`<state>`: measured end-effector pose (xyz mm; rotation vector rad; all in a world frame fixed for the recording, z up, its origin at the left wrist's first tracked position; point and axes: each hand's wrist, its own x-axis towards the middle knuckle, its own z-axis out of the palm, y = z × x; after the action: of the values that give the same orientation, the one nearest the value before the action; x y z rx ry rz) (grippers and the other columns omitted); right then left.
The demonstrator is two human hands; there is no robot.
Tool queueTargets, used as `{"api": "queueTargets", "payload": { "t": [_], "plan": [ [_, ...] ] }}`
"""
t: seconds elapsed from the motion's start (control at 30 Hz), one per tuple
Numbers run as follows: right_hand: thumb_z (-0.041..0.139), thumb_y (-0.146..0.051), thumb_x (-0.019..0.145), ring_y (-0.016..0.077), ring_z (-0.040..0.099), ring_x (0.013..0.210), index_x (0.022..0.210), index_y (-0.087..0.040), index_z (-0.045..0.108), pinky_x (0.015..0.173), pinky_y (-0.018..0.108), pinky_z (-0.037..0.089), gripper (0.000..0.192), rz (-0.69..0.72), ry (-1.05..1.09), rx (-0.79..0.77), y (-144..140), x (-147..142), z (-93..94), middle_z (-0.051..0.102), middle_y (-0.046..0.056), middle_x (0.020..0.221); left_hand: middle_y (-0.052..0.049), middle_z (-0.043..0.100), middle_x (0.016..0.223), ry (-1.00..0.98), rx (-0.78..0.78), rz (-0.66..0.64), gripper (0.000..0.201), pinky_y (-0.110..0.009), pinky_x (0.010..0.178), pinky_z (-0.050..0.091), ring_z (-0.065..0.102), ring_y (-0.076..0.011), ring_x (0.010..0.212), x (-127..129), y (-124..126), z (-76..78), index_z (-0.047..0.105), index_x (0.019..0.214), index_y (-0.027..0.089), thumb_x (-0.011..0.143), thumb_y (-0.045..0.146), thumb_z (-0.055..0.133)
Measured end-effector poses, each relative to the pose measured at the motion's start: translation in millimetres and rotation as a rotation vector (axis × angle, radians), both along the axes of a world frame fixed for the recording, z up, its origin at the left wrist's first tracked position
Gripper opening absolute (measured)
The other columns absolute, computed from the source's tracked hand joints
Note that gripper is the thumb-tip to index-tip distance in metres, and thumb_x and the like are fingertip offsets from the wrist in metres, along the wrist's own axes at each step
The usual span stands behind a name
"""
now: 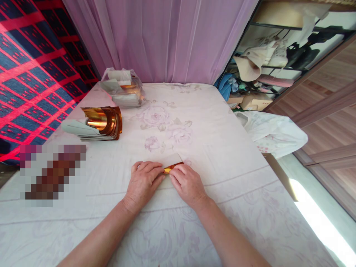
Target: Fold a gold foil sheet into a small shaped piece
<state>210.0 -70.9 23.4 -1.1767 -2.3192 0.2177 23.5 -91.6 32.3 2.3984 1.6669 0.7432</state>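
Observation:
A small sheet of gold foil paper lies on the patterned tablecloth in front of me, its pale side up towards the back and a shiny gold strip showing along the near edge. My left hand grips its left end, fingers pressed together and bent downward. At the near right edge, my right hand pinches the gold strip, which looks folded or rolled over. Both sets of fingertips partly hide the paper. To the left stands a curled stack of gold foil sheets with pale backs.
Behind the stack sits a clear plastic bag of similar sheets. A blurred patch covers something at the left. Purple curtains hang behind the table. Shelves with a cap and a white bag stand at right.

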Motion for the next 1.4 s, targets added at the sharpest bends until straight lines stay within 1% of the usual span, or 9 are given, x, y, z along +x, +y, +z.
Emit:
{"api": "queueTargets", "payload": {
  "t": [0.13, 0.27, 0.37, 0.5, 0.73, 1.23, 1.4],
  "plan": [
    [0.053, -0.016, 0.091, 0.0168, 0.059, 0.081, 0.082, -0.020, 0.067, 0.075, 0.029, 0.046, 0.017, -0.001, 0.024, -0.045, -1.2, 0.3, 3.8, 0.064, 0.004, 0.082, -0.003, 0.072, 0.103, 0.011, 0.010, 0.010, 0.016, -0.043, 0.088, 0.038, 0.062, -0.0217, 0.095, -0.2, 0.3, -0.1, 0.072, 0.091, 0.025, 0.093, 0.029, 0.057],
    [0.058, -0.018, 0.087, 0.0181, 0.060, 0.085, 0.090, -0.021, 0.067, 0.076, 0.029, 0.046, 0.010, -0.007, 0.045, -0.074, -2.7, -0.1, 5.1, 0.065, 0.004, 0.086, -0.003, 0.072, 0.104, 0.009, 0.006, 0.020, 0.015, -0.043, 0.087, 0.039, 0.061, -0.0221, 0.096, 2.0, 0.3, 0.6, 0.072, 0.085, 0.023, 0.092, 0.027, 0.058],
    [0.057, -0.021, 0.089, 0.0175, 0.060, 0.082, 0.088, -0.021, 0.066, 0.075, 0.029, 0.044, 0.010, -0.017, 0.040, -0.080, -3.2, -0.9, 4.7, 0.066, 0.003, 0.084, -0.004, 0.071, 0.104, 0.007, -0.004, 0.018, 0.014, -0.043, 0.087, 0.039, 0.061, -0.0222, 0.097, 3.3, 0.0, 1.0, 0.071, 0.084, 0.022, 0.091, 0.026, 0.059],
    [0.052, -0.021, 0.093, 0.0159, 0.058, 0.075, 0.079, -0.021, 0.064, 0.070, 0.028, 0.041, 0.018, -0.060, 0.001, -0.054, -2.8, -2.5, 2.8, 0.064, 0.002, 0.076, -0.004, 0.070, 0.107, 0.000, -0.036, 0.024, 0.013, -0.043, 0.089, 0.038, 0.059, -0.0228, 0.099, 3.1, -0.9, 0.0, 0.069, 0.083, 0.022, 0.091, 0.027, 0.060],
    [0.052, -0.020, 0.091, 0.0154, 0.057, 0.072, 0.073, -0.021, 0.061, 0.068, 0.028, 0.039, 0.020, -0.116, -0.019, -0.041, -3.6, -4.7, 1.0, 0.062, 0.001, 0.071, -0.004, 0.069, 0.110, -0.024, -0.107, 0.047, 0.011, -0.044, 0.089, 0.039, 0.058, -0.0241, 0.102, 1.2, -0.2, -0.3, 0.069, 0.084, 0.023, 0.090, 0.027, 0.061],
    [0.057, -0.019, 0.088, 0.0145, 0.060, 0.070, 0.073, -0.022, 0.062, 0.065, 0.027, 0.038, 0.016, -0.190, 0.022, -0.101, -1.9, -7.4, -1.4, 0.064, -0.001, 0.070, -0.005, 0.067, 0.112, -0.046, -0.133, 0.082, 0.012, -0.045, 0.091, 0.040, 0.057, -0.0254, 0.104, 2.4, 0.3, -2.0, 0.067, 0.083, 0.022, 0.090, 0.029, 0.060],
    [0.057, -0.019, 0.088, 0.0147, 0.060, 0.070, 0.073, -0.022, 0.062, 0.064, 0.027, 0.038, 0.016, -0.192, 0.020, -0.093, -1.1, -7.3, -1.7, 0.065, 0.000, 0.069, -0.006, 0.067, 0.112, -0.051, -0.121, 0.084, 0.014, -0.045, 0.090, 0.041, 0.057, -0.0253, 0.104, 2.6, 0.0, -1.5, 0.067, 0.082, 0.022, 0.090, 0.029, 0.058]
  ]
}}
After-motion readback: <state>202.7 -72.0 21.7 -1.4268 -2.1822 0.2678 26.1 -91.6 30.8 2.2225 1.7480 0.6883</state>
